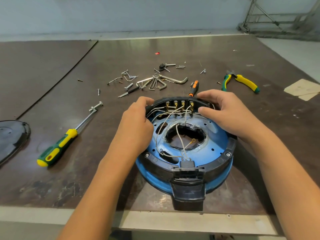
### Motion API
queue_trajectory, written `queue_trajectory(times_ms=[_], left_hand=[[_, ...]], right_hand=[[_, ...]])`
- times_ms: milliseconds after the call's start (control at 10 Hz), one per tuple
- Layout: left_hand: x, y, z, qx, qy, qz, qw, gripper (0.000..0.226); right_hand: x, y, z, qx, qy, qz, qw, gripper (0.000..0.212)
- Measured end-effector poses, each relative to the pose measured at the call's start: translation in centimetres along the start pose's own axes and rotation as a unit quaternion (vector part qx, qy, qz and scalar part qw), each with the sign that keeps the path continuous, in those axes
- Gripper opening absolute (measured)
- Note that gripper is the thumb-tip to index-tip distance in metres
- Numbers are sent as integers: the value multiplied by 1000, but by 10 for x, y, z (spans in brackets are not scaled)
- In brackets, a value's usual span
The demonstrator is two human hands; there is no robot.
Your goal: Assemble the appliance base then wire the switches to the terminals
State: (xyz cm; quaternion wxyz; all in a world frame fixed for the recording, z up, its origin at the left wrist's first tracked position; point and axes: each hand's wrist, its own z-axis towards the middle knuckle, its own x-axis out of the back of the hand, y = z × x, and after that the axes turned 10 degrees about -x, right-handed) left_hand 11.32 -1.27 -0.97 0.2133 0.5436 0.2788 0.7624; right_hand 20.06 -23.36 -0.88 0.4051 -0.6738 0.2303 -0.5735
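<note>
A round blue appliance base (214, 141) with a black rim ring (230, 153) lies upside down near the table's front edge. A row of brass switch terminals (180, 105) sits under the far rim. White wires (166, 122) run from them across the central hole to a black connector (187, 164) at the near side. My left hand (136, 122) grips the rim at the far left, fingers curled over it. My right hand (223, 111) grips the far right rim, thumb by the rightmost terminal.
A green-and-yellow screwdriver (58, 146) lies to the left. A black cover plate (12, 135) sits at the left edge. Loose screws and hex keys (154, 82) are scattered beyond the base, beside an orange-black driver (194, 88) and green-yellow pliers (242, 80).
</note>
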Motion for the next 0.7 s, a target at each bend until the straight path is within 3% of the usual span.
queue_trajectory(times_ms=[100,200,300,400,500,700], left_hand=[[-4,-3,0,10,50,-16,999,52],[-8,-10,3,19,95,-61,993,48],[-8,-15,7,57,131,-168,975,44],[-9,-21,9,100,143,-291,941,35],[-11,-27,0,127,166,-341,916,31],[-8,-41,-49,88,160,-256,949,29]], right_hand=[[-1,-2,-2,-16,4,12,1000,47],[-1,-1,-4,-19,40,-47,998,47],[4,2,-12,-40,78,-80,993,51],[4,8,-27,-64,70,-42,995,63],[-2,13,-42,-69,61,-32,995,68],[-5,12,-74,-72,111,67,989,48]])
